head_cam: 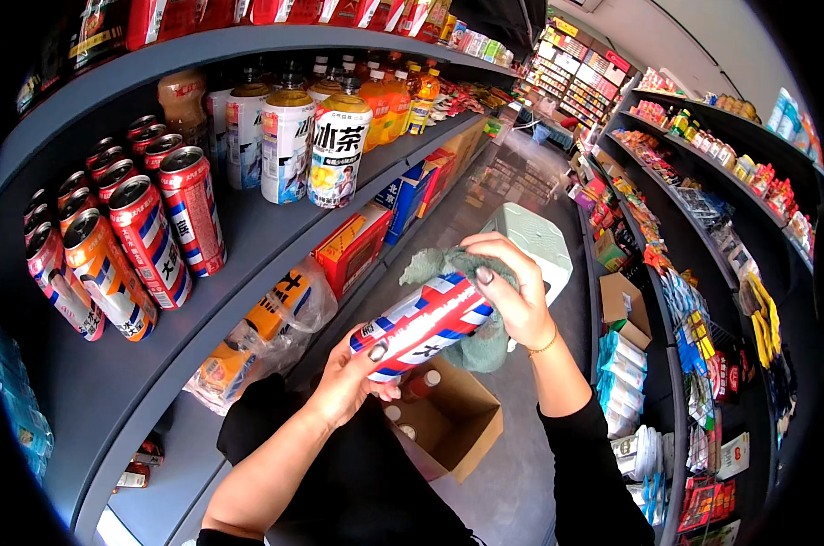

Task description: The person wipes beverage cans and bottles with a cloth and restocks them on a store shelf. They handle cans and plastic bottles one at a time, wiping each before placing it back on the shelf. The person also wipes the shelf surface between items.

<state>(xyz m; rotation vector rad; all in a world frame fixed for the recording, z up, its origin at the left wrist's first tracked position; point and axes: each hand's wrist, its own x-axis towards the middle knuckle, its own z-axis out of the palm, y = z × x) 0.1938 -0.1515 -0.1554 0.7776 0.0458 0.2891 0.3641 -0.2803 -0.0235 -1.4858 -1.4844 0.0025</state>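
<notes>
Tilted in front of me is a red, white and blue drink can (422, 327), its lower end gripped by my left hand (350, 379). My right hand (514, 290) presses a grey-green cloth (476, 351) around the can's other end. Part of the cloth hangs below the can. On the shelf at the left stand rows of similar cans, among them a red can (149, 239) and an orange can (111, 273). Bottles with white printed sleeves (340, 150) stand farther along the same shelf.
Below my hands is an open cardboard box (466, 416) with a few bottles inside. A pale green plastic stool (531, 239) stands on the floor beyond. Boxes and plastic-wrapped orange packs (275, 317) fill the lower left shelf. Shelves of packaged goods (685, 334) line the right side.
</notes>
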